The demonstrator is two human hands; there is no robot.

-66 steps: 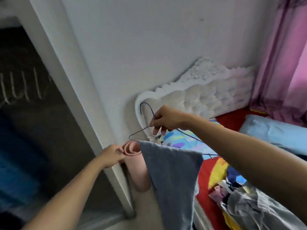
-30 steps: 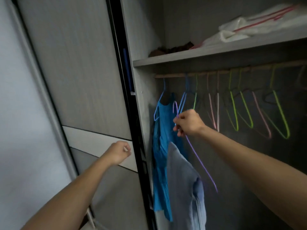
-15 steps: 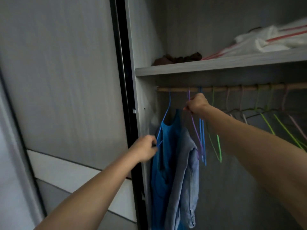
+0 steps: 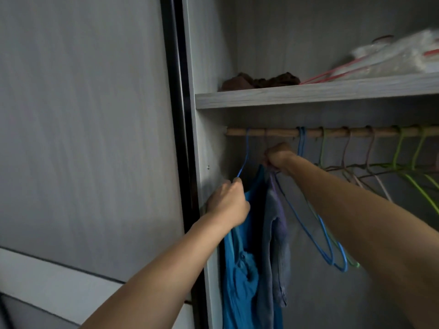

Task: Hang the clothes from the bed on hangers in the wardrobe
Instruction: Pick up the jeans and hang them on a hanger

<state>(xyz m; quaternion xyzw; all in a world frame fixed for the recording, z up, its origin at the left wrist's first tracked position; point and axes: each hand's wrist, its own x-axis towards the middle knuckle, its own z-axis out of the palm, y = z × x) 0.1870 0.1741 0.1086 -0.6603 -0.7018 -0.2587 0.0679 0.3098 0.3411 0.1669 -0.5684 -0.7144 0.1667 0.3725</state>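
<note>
Several empty hangers [image 4: 301, 143] crowd rod [image 4: 280, 132] beside right hand [image 4: 278, 156]; shelf [image 4: 308, 95] above

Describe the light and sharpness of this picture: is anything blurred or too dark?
Head view: dim, darkest under the shelf; the plastic bag on it is blurred; the left hand gripping the blue hanger and the right hand gripping the purple hanger look fairly sharp.

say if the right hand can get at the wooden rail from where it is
Probably yes: the right hand, gripping the purple hanger, is just below the wooden rail, and nothing shows between them.
</note>
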